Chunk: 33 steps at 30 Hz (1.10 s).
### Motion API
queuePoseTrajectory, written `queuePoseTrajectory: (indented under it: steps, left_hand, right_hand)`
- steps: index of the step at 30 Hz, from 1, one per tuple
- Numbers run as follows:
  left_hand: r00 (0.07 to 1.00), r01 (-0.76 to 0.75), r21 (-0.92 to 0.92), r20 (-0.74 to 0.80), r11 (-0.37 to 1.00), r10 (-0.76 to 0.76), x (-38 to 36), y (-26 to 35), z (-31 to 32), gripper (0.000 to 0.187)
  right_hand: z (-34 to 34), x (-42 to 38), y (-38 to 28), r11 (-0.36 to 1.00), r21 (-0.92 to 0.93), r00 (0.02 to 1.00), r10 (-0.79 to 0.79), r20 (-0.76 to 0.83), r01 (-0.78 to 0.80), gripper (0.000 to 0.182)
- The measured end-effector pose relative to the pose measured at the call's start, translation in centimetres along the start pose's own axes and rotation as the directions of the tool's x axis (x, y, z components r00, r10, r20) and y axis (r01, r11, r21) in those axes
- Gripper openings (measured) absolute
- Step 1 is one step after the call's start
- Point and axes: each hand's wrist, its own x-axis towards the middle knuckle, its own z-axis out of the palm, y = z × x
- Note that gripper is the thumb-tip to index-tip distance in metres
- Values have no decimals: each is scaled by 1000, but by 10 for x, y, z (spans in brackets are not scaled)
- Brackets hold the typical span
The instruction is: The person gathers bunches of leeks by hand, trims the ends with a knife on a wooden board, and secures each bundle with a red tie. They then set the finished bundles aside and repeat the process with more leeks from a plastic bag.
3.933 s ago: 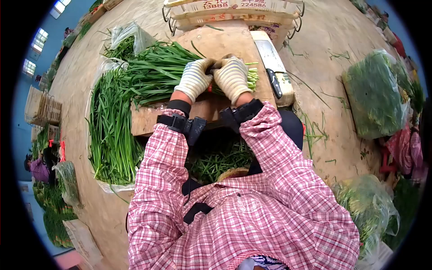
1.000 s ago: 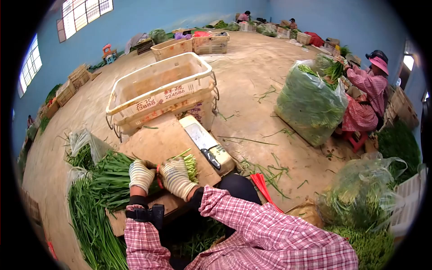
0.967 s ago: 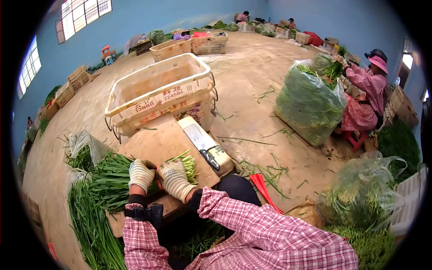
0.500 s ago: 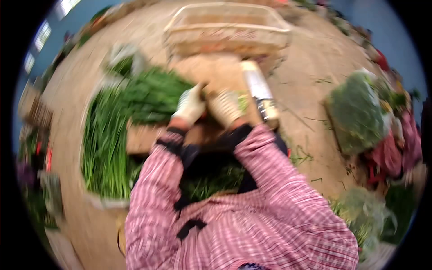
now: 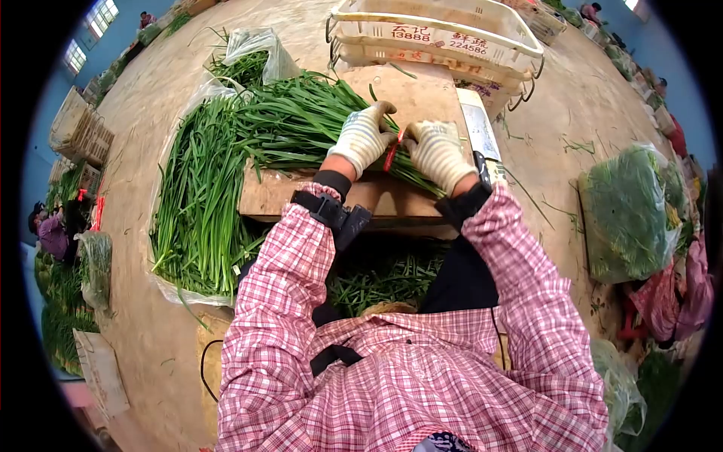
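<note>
A bunch of long green leaves [image 5: 301,120] lies across a wooden board [image 5: 263,197], with a red band [image 5: 391,154] around its right part. My gloved left hand [image 5: 363,138] is just left of the band, fingers curled, thumb side at the bunch. On the band's other side my gloved right hand [image 5: 439,154] pinches at the red band, over the stalks. A wide-bladed knife [image 5: 477,124] lies at the board's right edge, its handle close to my right wrist. Loose green leaves [image 5: 199,196] fill an open plastic bag on the left.
Stacked white crates [image 5: 444,38] stand beyond the board. A full plastic bag of greens [image 5: 629,215] is on the floor at the right. More crates [image 5: 79,132] stand at the far left, where a person [image 5: 53,233] sits. Cut leaves [image 5: 392,279] lie below the board.
The view has shifted and sharpened. The bunch now extends under both hands with the red band visible around it, and my hands are a little farther apart.
</note>
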Motion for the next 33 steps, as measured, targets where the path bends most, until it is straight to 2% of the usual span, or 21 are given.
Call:
queuePoseTrajectory:
  steps: [3,5,6,7,8,9,11,12,14,15,17,18,21,23,25,28,29,30,31,32,33]
  left_hand:
    - [984,-171,221,90,960,154,23,4,3,31]
    - [979,-172,202,140,964,146,29,1,2,29]
    - [986,-119,102,130,988,106,21,5,-7,29]
    - [990,-140,84,16,987,139,12,2,-10,29]
    - [993,-118,125,3,985,118,2,0,-12,28]
    - [995,-93,164,-12,982,96,-9,6,-15,27]
    - [980,-176,81,-75,981,182,-25,-6,7,27]
    - [975,-183,103,-112,978,194,-32,-2,13,26]
    - [978,-145,172,-123,974,167,-40,3,18,20]
    - [980,-140,166,-116,976,160,-42,3,22,20]
    - [965,-87,127,-234,988,115,-38,1,28,17]
    - [958,-71,33,-276,997,78,-36,-2,30,13]
    - [989,51,108,-146,993,-35,-19,12,12,13]
    - [999,-50,315,2,948,52,6,12,8,15]
    - [984,-100,350,174,931,40,22,14,7,17]
    - [990,-59,-22,127,998,61,12,-4,-2,28]
    - [992,-7,-175,124,985,29,3,-10,0,31]
    - [996,-18,-170,80,985,32,-9,-3,5,35]
    - [995,-96,-103,-10,990,95,-19,3,9,33]
    - [993,-93,-6,-77,996,93,-25,9,14,33]
    - [985,-83,90,-145,992,96,-29,11,21,34]
  right_hand:
    - [15,-13,-19,994,-89,982,-79,-173,65,15]
    - [29,-9,-17,994,-109,984,-33,-175,14,17]
    - [19,-8,-11,1000,-2,989,6,-147,-6,17]
    - [13,-6,-2,994,106,992,43,-117,-30,17]
    - [10,0,12,980,197,984,48,-172,-13,18]
    - [16,12,24,949,305,972,-11,-235,85,15]
    - [16,31,30,824,381,897,-310,-315,418,14]
    - [14,38,30,823,382,896,-314,-313,421,14]
    - [11,51,32,843,188,862,-504,-46,503,15]
    - [5,51,30,847,138,857,-513,-39,513,13]
    - [-2,41,26,908,-39,908,-416,40,418,14]
    - [0,34,23,909,-37,910,-412,46,414,14]
    - [1,4,9,987,-87,990,-140,-37,136,15]
    - [16,-8,-1,983,-152,975,-133,-177,107,14]
    - [14,-13,-8,986,-129,982,-127,-142,109,14]
    - [7,-1,18,948,318,980,53,-192,11,14]
    - [7,5,27,943,324,977,-7,-212,77,16]
    - [13,15,33,907,377,968,-107,-225,188,15]
    - [18,24,36,856,427,949,-202,-244,292,16]
    - [22,31,40,856,427,948,-201,-245,292,16]
    - [19,36,39,880,384,960,-242,-144,279,18]
